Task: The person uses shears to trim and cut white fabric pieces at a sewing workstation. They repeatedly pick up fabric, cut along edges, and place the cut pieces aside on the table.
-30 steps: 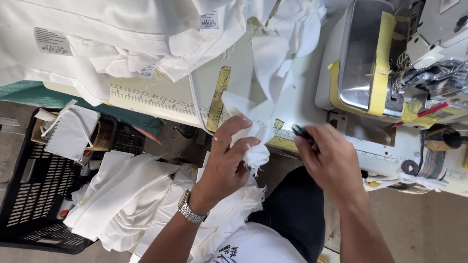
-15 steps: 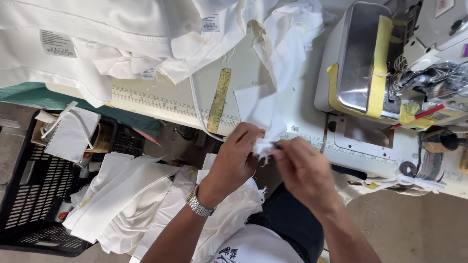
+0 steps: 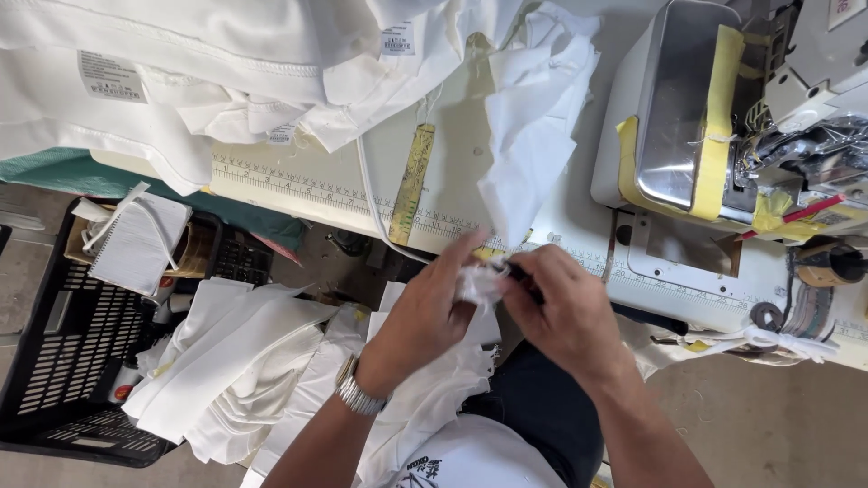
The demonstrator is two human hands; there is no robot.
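My left hand [image 3: 425, 316], with a metal watch on its wrist, pinches a bunched piece of white fabric [image 3: 476, 282] just below the front edge of the sewing table. My right hand [image 3: 565, 312] meets it from the right and holds a small dark tool against the same fabric. More of the white fabric trails down over my lap [image 3: 434, 398]. Another white garment piece [image 3: 529, 154] lies on the table just above my hands.
A sewing machine [image 3: 723, 117] with yellow tape stands at the right of the white table [image 3: 452, 181], whose edge carries a ruler strip. White garments are piled at the top left [image 3: 181, 72]. Below left sit a black crate [image 3: 63, 361] and folded white pieces [image 3: 235, 370].
My hands were apart a second ago, the right one holding the dark tool out to the right. They have come together on the bunched fabric.
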